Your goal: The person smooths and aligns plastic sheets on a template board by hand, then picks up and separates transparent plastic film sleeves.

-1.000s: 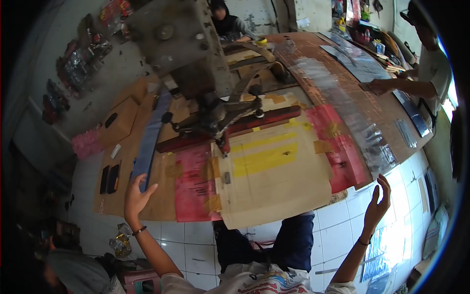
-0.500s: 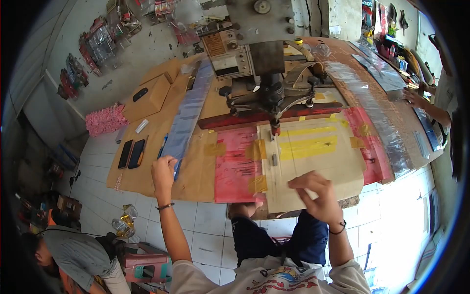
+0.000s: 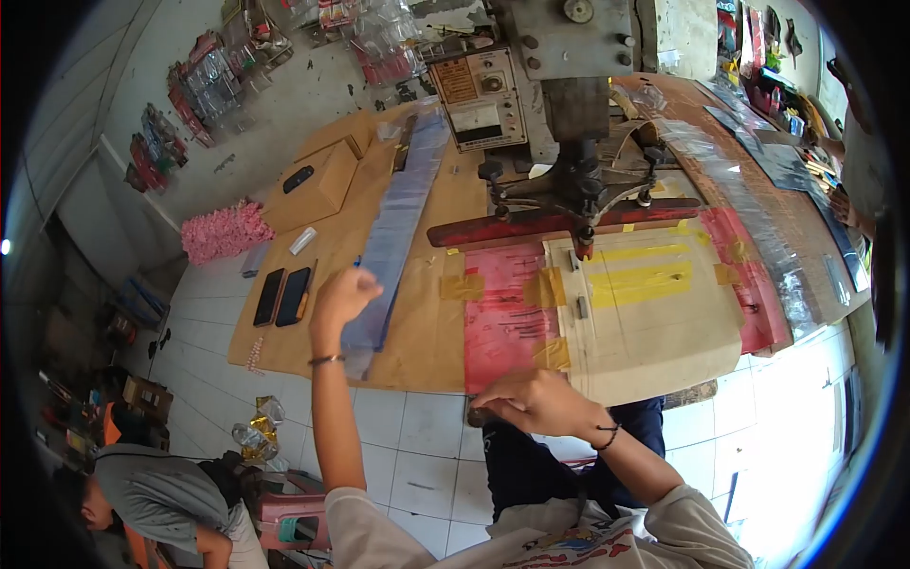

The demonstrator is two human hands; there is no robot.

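Note:
My left hand [image 3: 343,302] is above the stack of long bluish clear plastic strips [image 3: 393,228], its fingers curled together; what they hold, if anything, is hidden. My right hand [image 3: 540,403] is bent at the table's front edge, just below the red sheet [image 3: 500,303], with fingers closed towards the thumb. Brown tape fixes that sheet beside a tan board [image 3: 654,332] with yellow tape strips [image 3: 640,280]. Over the board's back edge stands a press head [image 3: 583,190] with a long red bar [image 3: 531,228]. A small grey block [image 3: 582,306] lies on the board.
Left of the strips lie two phones [image 3: 294,294] and a white object [image 3: 302,241]. A cardboard box [image 3: 313,190] and pink bundle [image 3: 226,232] sit behind. A control box [image 3: 482,95] adjoins the press. One person [image 3: 171,493] bends at lower left; another [image 3: 858,180] works at right.
The view has shifted, so the table appears further right. My right hand has moved left from above the tan board to the front edge by the red sheet. My left hand remains by the strips.

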